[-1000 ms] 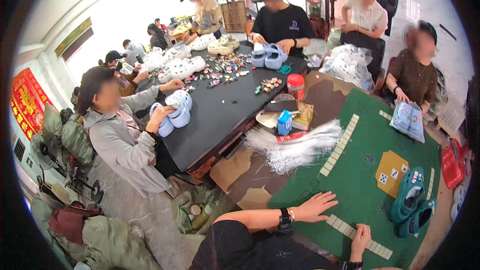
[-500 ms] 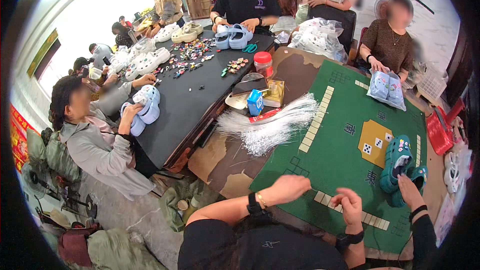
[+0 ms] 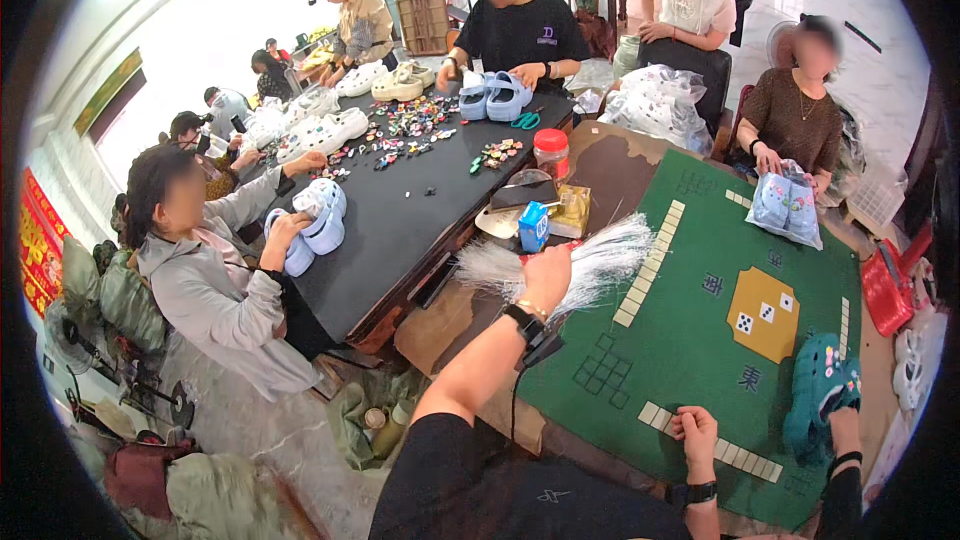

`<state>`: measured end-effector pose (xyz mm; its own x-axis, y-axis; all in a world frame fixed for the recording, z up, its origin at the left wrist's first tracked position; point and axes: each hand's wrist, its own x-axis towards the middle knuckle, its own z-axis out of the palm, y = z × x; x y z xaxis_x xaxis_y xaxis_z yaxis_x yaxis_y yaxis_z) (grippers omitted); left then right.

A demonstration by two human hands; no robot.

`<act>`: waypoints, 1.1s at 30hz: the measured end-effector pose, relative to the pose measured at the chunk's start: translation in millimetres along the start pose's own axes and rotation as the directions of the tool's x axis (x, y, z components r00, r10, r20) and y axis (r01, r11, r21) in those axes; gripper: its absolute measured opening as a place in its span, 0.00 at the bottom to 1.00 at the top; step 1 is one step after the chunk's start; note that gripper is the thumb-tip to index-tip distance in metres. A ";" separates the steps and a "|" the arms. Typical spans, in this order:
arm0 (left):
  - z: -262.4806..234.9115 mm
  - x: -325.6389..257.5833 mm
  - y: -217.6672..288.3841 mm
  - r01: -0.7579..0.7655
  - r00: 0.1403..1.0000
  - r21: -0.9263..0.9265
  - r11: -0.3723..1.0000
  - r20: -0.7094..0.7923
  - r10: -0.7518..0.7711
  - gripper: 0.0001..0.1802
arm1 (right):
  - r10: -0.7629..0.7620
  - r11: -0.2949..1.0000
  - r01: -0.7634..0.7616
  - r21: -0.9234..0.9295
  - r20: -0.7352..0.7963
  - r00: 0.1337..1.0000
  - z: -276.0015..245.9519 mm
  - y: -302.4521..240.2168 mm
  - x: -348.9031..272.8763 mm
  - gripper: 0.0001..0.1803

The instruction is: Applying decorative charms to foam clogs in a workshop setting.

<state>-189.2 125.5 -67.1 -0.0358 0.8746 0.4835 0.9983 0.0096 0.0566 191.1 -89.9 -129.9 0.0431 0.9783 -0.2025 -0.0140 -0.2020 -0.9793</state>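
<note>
My left hand [image 3: 547,280] reaches over the bundle of clear plastic strands [image 3: 612,258] on the table, its fingers closed at the red band around the middle. The fingertips are partly hidden. My right hand [image 3: 697,435] hovers at the near edge of the green mat, beside a row of printed tiles [image 3: 742,456]. Its fingers are curled together; whatever they might hold is too small to make out. To its right, another person's hand [image 3: 845,428] is at a pair of teal clogs [image 3: 812,395] decorated with small charms.
A blue box [image 3: 534,227], a yellow box [image 3: 571,210] and a red-lidded jar [image 3: 551,154] stand behind the strands. Across the mat, a person holds bagged blue clogs [image 3: 785,208]. People sit around a black table [image 3: 395,240] with clogs and charms. A red bag [image 3: 888,285] lies right.
My left hand has moved forward onto the strands. My right hand's fingers have drawn closer together. The teal clogs have been shifted and turned by the other person. My view has tilted slightly.
</note>
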 end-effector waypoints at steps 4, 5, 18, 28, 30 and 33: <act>23.9 -25.2 36.3 -0.029 1.000 0.078 0.997 0.000 0.030 0.18 | 0.034 0.999 -0.034 -0.006 -0.080 0.996 -3.7 9.3 0.3 0.08; 22.8 -33.8 44.2 -0.085 0.993 -0.027 0.996 0.080 0.086 0.18 | 0.022 0.999 -0.025 -0.043 -0.086 0.996 -1.4 11.5 1.0 0.08; -19.4 -167.4 137.3 0.718 0.360 -0.681 0.145 0.542 0.760 0.14 | 0.006 0.999 -0.011 -0.030 -0.167 0.986 0.5 13.5 4.3 0.06; -18.0 -175.4 143.7 0.697 0.438 -0.712 0.085 0.517 0.736 0.11 | -0.031 0.999 0.027 -0.030 -0.149 0.988 -10.8 25.6 8.6 0.06; -20.8 -174.8 144.2 0.708 0.433 -0.702 0.076 0.516 0.739 0.11 | -0.023 1.000 0.022 -0.008 -0.138 0.990 -10.2 26.9 10.2 0.06; -25.1 -171.5 139.7 0.729 0.386 -0.670 0.136 0.567 0.727 0.10 | -0.013 1.000 0.013 0.001 -0.136 0.991 -8.1 24.0 10.6 0.06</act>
<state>-44.8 -35.3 -120.2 0.7379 0.6196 -0.2675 0.0791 0.3143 0.9460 199.3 -84.7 -155.6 0.1786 0.9656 -0.1888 -0.0145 -0.1893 -0.9818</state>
